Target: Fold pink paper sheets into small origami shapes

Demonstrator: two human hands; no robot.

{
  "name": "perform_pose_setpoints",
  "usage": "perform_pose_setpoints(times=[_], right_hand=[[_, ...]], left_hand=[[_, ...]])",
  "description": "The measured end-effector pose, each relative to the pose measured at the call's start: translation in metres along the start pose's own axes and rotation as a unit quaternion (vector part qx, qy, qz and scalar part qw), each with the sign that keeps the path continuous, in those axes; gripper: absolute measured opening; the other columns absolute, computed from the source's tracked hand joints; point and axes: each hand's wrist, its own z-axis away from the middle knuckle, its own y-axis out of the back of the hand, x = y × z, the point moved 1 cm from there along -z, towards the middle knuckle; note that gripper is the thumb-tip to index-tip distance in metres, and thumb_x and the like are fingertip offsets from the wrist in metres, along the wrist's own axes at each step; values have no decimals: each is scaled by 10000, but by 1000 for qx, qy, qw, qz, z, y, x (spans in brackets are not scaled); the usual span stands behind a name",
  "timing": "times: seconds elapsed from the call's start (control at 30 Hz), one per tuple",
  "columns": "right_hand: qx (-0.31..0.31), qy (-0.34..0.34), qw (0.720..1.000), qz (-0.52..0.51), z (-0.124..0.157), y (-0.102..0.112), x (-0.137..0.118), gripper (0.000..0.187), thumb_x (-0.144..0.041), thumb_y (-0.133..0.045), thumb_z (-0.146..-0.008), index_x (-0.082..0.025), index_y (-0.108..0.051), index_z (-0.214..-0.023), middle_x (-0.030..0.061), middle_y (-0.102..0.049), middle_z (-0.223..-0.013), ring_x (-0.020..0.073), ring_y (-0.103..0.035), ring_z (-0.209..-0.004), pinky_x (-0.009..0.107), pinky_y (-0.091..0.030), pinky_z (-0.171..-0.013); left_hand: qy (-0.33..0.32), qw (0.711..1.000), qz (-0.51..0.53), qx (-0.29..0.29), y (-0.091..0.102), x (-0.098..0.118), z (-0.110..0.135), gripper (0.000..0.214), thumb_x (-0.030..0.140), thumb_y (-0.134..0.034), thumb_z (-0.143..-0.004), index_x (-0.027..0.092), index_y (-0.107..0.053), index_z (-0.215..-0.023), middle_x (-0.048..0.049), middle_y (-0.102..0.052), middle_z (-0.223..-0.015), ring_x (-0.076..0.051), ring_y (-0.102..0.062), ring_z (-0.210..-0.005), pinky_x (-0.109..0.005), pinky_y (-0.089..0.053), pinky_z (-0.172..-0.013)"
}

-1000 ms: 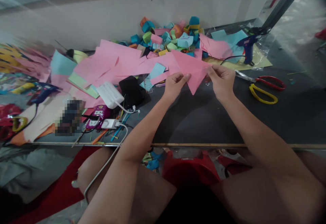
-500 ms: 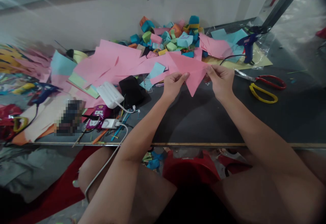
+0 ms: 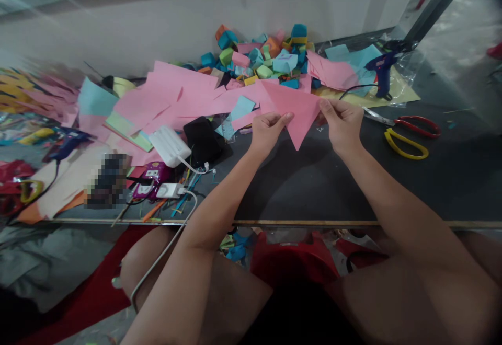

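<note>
A pink sheet of paper (image 3: 298,112), folded or angled into a pointed shape, is held up above the dark table between my two hands. My left hand (image 3: 269,131) pinches its lower left side between thumb and fingers. At the paper's right corner, my right hand (image 3: 343,121) is closed in a pinch. The sheet's tip points down toward me. Just right of my right hand lie scissors (image 3: 411,131) with one red and one yellow handle, their blades partly hidden behind the hand.
Behind the hands is a heap of coloured paper pieces (image 3: 264,58). A blue glue gun (image 3: 382,73) lies back right, another glue gun (image 3: 68,141) at left. Pink sheets (image 3: 168,91), a white power bank (image 3: 169,145) and a black pouch-like object (image 3: 203,140) lie left. A white cable (image 3: 164,255) hangs over the table edge.
My right hand has shifted very slightly right, and the paper's lower tip has moved a little with it. Both hands keep their hold on the pink paper.
</note>
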Motion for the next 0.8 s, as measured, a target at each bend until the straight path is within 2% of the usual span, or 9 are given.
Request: perform_pose_setpoints(times=[0.1, 0.2, 0.3, 0.47, 0.57, 0.67, 0.8], right_hand=[[12, 3, 1000, -14, -1, 0, 3, 506, -753, -714, -771, -258, -787, -844, 32, -672, -709, 239, -717, -743, 446, -627, -692], [20, -1, 999, -26, -3, 0, 7, 508, -762, -720, -758, -261, -777, -821, 17, -655, -686, 215, -700, -698, 422, -624, -667], [22, -12, 999, -23, -5, 0, 12, 525, -780, -695, -766, -265, -772, -831, 18, -653, -670, 210, -695, -675, 412, -615, -639], [28, -22, 999, -26, -6, -1, 16, 528, -776, -721, -745, -259, -777, -834, 36, -675, -671, 220, -697, -642, 410, -590, -599], [22, -31, 999, -27, -5, -2, 16, 541, -782, -715, -745, -256, -775, -856, 38, -683, -690, 230, -719, -691, 397, -593, -608], [-12, -45, 998, -36, -3, -4, 14, 546, -783, -715, -741, -249, -756, -850, 31, -689, -717, 219, -730, -739, 354, -587, -590], [-28, -48, 997, -55, -3, -6, 12, 551, -774, -761, -689, -229, -727, -765, 11, -666, -669, 171, -693, -647, 296, -554, -529]], left_hand=[[10, 999, 31, -3, -1, 4, 0, 504, 580, -815, -773, 179, -599, -555, 36, -489, -554, -72, -445, -540, -250, -388, -540], [28, 997, 59, -32, 0, 8, -4, 496, 579, -825, -760, 179, -618, -553, 37, -530, -552, -69, -497, -532, -239, -442, -550], [40, 996, 63, -50, 4, 9, -8, 400, 508, -864, -744, 178, -684, -606, 26, -596, -574, -67, -539, -535, -227, -464, -544], [54, 997, 41, -21, 7, 6, -9, 258, 391, -864, -763, 177, -739, -691, 9, -677, -627, -68, -573, -558, -214, -491, -551], [53, 997, 49, -4, 6, 3, -9, 254, 385, -870, -747, 171, -738, -710, 3, -693, -649, -72, -579, -567, -208, -491, -537], [49, 996, 78, 7, 6, 0, -10, 263, 396, -875, -732, 173, -736, -729, 16, -677, -640, -67, -573, -556, -195, -478, -515], [48, 994, 100, 7, 5, -1, -11, 275, 406, -873, -738, 176, -723, -747, 28, -661, -646, -62, -571, -545, -188, -472, -511]])
